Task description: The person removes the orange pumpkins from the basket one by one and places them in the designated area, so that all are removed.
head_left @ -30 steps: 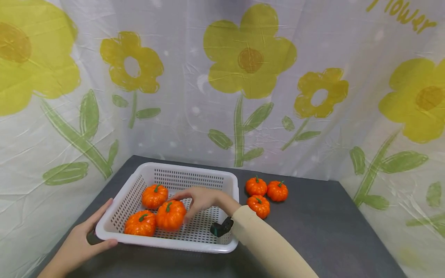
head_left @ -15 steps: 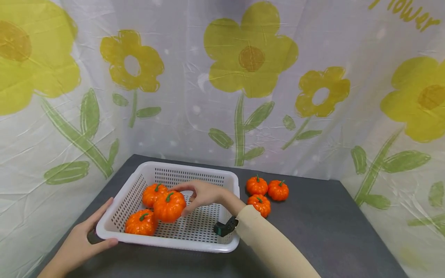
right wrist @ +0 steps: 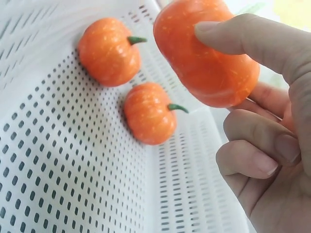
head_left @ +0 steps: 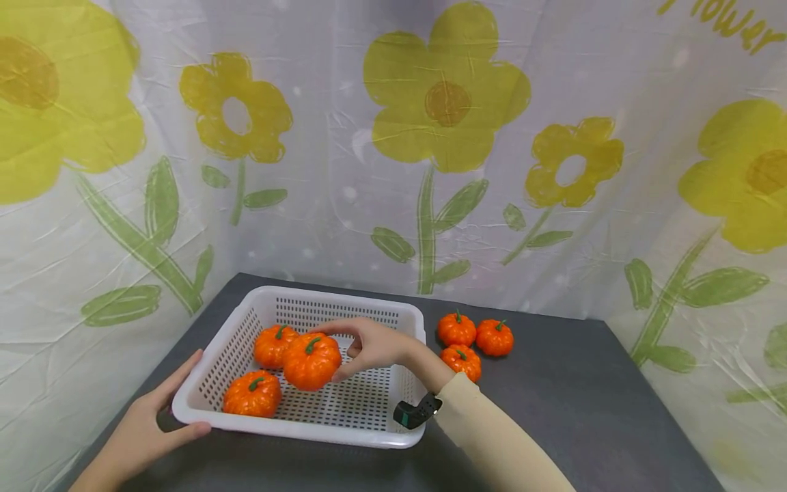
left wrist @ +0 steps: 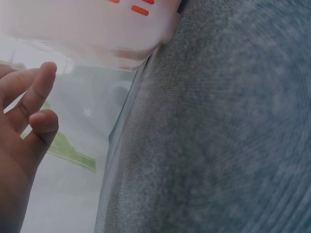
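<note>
My right hand (head_left: 376,347) pinches a small orange pumpkin (head_left: 312,362) with a green stem, thumb on one side and fingers on the other. In the right wrist view this pumpkin (right wrist: 206,58) is raised above the floor of the white plastic basket (head_left: 295,432), with the last fingers curled beside it. Two more pumpkins lie inside the basket, a rear one (head_left: 270,348) and a front one (head_left: 253,395). At the basket's near left corner my left hand (head_left: 138,427) is spread, thumb at the front rim and straight fingers along the left side.
Three pumpkins sit grouped on the dark table (head_left: 553,403) right of the basket: a back one (head_left: 456,330), a right one (head_left: 494,338) and a front one (head_left: 464,363), partly behind the right wrist. A flower-printed curtain (head_left: 332,205) surrounds the table.
My right hand has raised the pumpkin from among the others in the basket and then moved it slightly right. The left hand stays at the basket corner.
</note>
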`<state>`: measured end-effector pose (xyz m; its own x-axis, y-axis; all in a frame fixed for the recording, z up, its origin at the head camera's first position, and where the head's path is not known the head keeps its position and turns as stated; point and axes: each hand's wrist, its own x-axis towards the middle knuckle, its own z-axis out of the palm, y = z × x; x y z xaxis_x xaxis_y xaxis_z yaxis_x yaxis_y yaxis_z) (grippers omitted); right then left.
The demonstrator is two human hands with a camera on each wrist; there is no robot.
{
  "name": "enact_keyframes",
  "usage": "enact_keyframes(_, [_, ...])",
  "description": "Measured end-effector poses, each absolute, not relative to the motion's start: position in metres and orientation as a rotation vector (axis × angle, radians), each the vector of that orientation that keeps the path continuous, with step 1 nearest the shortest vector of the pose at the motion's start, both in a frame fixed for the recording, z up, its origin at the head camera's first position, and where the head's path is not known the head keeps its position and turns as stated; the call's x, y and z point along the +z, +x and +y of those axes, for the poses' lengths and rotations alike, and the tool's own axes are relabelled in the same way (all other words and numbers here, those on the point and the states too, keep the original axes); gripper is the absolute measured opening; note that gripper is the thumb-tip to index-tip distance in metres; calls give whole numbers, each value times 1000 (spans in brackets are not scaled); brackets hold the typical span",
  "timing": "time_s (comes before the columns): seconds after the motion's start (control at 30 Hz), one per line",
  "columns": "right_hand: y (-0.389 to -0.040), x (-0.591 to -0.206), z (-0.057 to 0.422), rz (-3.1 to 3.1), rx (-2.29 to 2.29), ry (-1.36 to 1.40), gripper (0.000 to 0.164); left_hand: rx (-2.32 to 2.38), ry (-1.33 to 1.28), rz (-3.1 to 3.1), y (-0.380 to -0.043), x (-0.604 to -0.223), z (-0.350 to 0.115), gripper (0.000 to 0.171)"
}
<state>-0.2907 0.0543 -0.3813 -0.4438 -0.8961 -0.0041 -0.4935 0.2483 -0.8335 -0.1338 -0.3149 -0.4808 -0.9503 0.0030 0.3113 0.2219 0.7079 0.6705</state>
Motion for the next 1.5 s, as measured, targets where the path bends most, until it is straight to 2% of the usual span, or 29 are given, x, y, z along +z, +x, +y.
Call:
enact_keyframes(1.07, [-271,-375,106,2152,-1359,-1240,75,-1095,-222,-2606,-134,-481,-315,105])
enact_keyframes(1.5, [-258,-377,128,2276,-1506,-1066,76,-1086,-196,-2621,-132,-482,-316,106])
